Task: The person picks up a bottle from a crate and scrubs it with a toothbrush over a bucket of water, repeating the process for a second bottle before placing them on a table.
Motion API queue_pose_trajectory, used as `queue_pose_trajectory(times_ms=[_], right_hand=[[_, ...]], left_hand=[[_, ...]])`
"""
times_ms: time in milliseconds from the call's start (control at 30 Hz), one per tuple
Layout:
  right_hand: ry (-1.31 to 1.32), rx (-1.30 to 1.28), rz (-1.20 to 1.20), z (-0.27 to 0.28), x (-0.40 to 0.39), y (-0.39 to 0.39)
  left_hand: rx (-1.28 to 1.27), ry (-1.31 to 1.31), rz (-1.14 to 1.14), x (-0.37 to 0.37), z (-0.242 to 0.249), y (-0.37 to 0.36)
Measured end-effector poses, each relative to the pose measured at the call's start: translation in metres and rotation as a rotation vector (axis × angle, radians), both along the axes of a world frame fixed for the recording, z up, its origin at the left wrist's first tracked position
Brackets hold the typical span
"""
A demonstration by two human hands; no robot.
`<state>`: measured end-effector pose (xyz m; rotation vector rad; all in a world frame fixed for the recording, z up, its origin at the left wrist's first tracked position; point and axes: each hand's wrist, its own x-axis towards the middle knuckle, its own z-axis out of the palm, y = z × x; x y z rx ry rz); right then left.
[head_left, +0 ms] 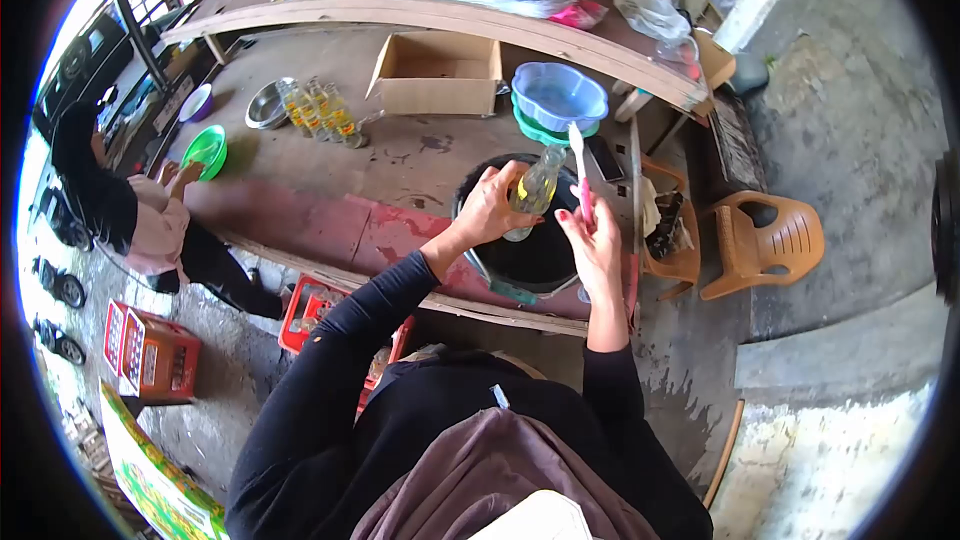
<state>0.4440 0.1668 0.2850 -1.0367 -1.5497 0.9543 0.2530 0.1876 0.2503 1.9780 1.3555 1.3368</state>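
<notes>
Over a black tub on the table, my left hand grips a clear glass bottle with yellow print, its neck tilted up and away from me. My right hand is closed round the pink handle of a slim brush, whose white head points up beside the bottle's neck. Brush and bottle are side by side, with the brush head outside the glass. Just beyond the tub sits a scalloped blue basin in a green one. A dark phone lies to their right.
Several similar bottles stand near a metal bowl and an open cardboard box. At left another person reaches into a green basin. Red crates are on the floor; brown plastic chairs stand at right.
</notes>
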Motion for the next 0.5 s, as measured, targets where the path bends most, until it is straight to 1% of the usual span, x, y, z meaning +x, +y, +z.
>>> queue_pose_trajectory(times_ms=[33, 100, 167, 200, 233, 333, 433, 467, 500], right_hand=[[-0.027, 0.012, -0.010, -0.003, 0.000, 0.005], [-0.050, 0.109, -0.014, -0.010, -0.001, 0.016], [-0.065, 0.073, -0.019, -0.015, -0.005, 0.025], [-0.102, 0.099, -0.033, -0.019, -0.006, 0.032], [-0.140, 0.120, -0.044, -0.024, -0.007, 0.035], [-0.105, 0.119, 0.000, -0.037, -0.014, 0.045], [-0.093, 0.094, 0.083, -0.054, -0.021, 0.049], [-0.091, 0.081, 0.116, -0.061, -0.022, 0.050], [-0.161, 0.068, 0.101, -0.063, -0.024, 0.046]], left_hand=[[-0.022, 0.093, 0.007, 0.004, -0.005, 0.002], [-0.051, 0.124, -0.011, 0.007, -0.019, 0.008], [-0.033, 0.194, -0.028, 0.008, -0.030, 0.010], [-0.122, 0.225, -0.033, 0.007, -0.031, 0.009], [-0.126, 0.229, -0.037, 0.007, -0.033, 0.007], [-0.168, 0.246, -0.048, -0.001, -0.038, 0.009], [-0.099, 0.253, -0.052, -0.008, -0.034, 0.009], [-0.043, 0.209, -0.016, -0.011, -0.031, 0.009], [0.013, 0.165, 0.021, -0.014, -0.025, 0.008]])
